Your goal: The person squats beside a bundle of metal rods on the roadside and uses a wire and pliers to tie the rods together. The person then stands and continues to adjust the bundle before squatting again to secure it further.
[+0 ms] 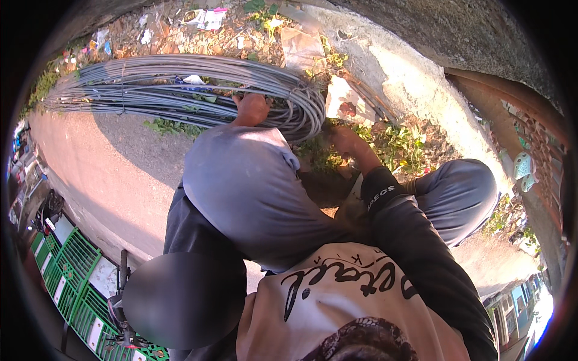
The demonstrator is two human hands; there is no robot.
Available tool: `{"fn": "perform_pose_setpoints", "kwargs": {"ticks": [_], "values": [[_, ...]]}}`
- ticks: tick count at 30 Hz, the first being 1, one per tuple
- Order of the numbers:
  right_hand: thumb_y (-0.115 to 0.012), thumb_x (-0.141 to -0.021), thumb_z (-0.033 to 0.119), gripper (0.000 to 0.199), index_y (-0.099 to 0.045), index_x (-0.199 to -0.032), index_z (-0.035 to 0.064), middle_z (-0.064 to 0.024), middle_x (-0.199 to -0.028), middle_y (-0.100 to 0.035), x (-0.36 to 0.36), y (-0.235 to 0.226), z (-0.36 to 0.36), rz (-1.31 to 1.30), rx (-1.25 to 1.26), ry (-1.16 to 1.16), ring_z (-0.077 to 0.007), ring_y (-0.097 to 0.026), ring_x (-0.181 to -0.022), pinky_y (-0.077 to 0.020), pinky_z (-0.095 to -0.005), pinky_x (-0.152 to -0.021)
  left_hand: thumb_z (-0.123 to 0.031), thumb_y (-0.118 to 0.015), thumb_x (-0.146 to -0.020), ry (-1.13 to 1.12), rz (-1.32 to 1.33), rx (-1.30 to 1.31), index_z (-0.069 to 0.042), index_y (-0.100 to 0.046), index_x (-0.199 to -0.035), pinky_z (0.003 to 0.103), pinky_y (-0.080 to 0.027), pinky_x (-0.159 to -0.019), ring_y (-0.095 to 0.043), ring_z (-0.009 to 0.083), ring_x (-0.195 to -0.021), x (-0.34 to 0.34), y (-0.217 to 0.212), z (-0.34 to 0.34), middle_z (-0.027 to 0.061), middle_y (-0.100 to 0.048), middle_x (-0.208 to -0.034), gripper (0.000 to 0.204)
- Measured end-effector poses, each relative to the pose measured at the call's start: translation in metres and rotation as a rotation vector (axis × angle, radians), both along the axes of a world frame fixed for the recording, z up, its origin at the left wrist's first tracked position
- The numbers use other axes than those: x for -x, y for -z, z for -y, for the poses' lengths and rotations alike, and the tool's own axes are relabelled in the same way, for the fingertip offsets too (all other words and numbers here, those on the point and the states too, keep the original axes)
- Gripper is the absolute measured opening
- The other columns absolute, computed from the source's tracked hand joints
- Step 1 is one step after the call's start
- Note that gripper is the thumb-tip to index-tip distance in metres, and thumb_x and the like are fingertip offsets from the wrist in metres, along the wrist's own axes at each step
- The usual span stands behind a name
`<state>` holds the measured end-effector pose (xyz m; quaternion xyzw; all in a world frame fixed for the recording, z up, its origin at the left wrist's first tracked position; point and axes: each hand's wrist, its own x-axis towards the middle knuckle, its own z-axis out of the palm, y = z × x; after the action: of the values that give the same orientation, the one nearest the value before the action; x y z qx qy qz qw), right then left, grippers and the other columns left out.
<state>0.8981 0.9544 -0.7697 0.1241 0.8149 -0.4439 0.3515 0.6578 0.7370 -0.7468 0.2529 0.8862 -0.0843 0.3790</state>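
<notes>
A long bundle of grey steel rods lies on the ground ahead of me, bent round into a loop at its right end. My left hand reaches past my raised knee and is closed on the rods near that bend; some of its fingers are hidden among them. Just right of the loop, my right hand is low over the weeds with its fingers curled. Shadow hides its fingertips and whatever they grip. Thin ties bind the bundle toward its left part.
Green weeds and torn cardboard lie right of the bundle; litter is scattered behind it. A concrete edge runs along the far right. Paved ground stretches on the left, toward a green slatted rack.
</notes>
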Motion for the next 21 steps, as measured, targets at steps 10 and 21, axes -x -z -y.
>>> {"fn": "perform_pose_setpoints", "kwargs": {"ticks": [10, 21], "values": [[-0.061, -0.092, 0.021, 0.025, -0.073, -0.108, 0.0053, -0.0254, -0.094, -0.07, 0.008, 0.016, 0.039, -0.057, 0.011, 0.296, -0.0423, -0.068, -0.091, -0.0526, -0.0465, -0.084, -0.029, -0.068, -0.09, -0.195, -0.163, -0.592, -0.006, -0.071, -0.101, 0.048, -0.04, -0.099, -0.062, 0.0405, -0.103, -0.024, -0.018, 0.038, 0.0193, -0.069, -0.103, 0.025], [-0.056, -0.095, 0.021, 0.023, -0.068, -0.106, 0.0054, -0.0045, -0.077, -0.065, 0.017, -0.035, 0.017, 0.477, 0.393, 0.46, -0.016, -0.061, -0.063, -0.0517, -0.0368, -0.054, -0.015, -0.071, -0.093, -0.667, -0.024, -1.009, 0.0, -0.065, -0.103, 0.033, -0.049, -0.079, -0.065, 0.025, -0.082, -0.062, -0.043, 0.026, 0.0128, -0.069, -0.09, 0.019]]}}
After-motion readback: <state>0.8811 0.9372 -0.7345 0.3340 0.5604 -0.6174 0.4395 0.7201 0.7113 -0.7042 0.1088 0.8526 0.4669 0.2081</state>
